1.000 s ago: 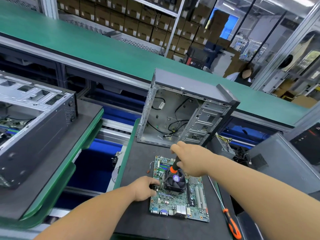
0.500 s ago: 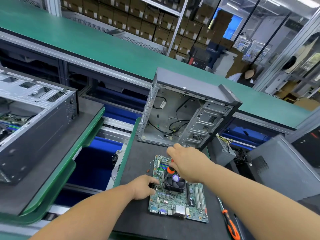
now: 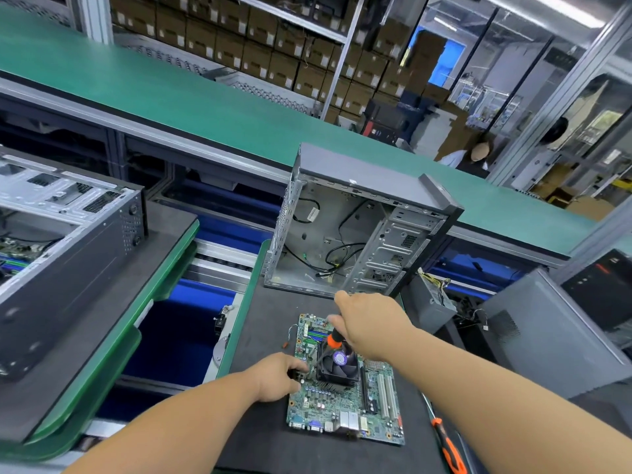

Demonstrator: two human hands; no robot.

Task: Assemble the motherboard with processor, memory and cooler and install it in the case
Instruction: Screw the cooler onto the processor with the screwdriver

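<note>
Green motherboard (image 3: 345,405), black cooler (image 3: 337,367), orange-black screwdriver (image 3: 333,340)

motherboard (image 3: 345,401) flat on mat | cooler (image 3: 337,367) mounted | case (image 3: 359,227) upright, open

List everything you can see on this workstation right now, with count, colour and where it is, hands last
motherboard: one, green, flat on the dark mat in front
cooler: one, black fan, on the motherboard's middle
open case: one, grey, upright behind the motherboard, cables inside
screwdriver in hand: one, orange and black, tip down at the cooler's left corner
spare screwdriver: one, orange and black, lying right of the motherboard
second case: one, dark grey, on the left pallet
power supply: one, grey, right of the open case
cardboard boxes: many, brown, on rear shelves
left hand: on the motherboard's left edge, fingers curled at a small dark part
right hand: grips the screwdriver handle
</note>
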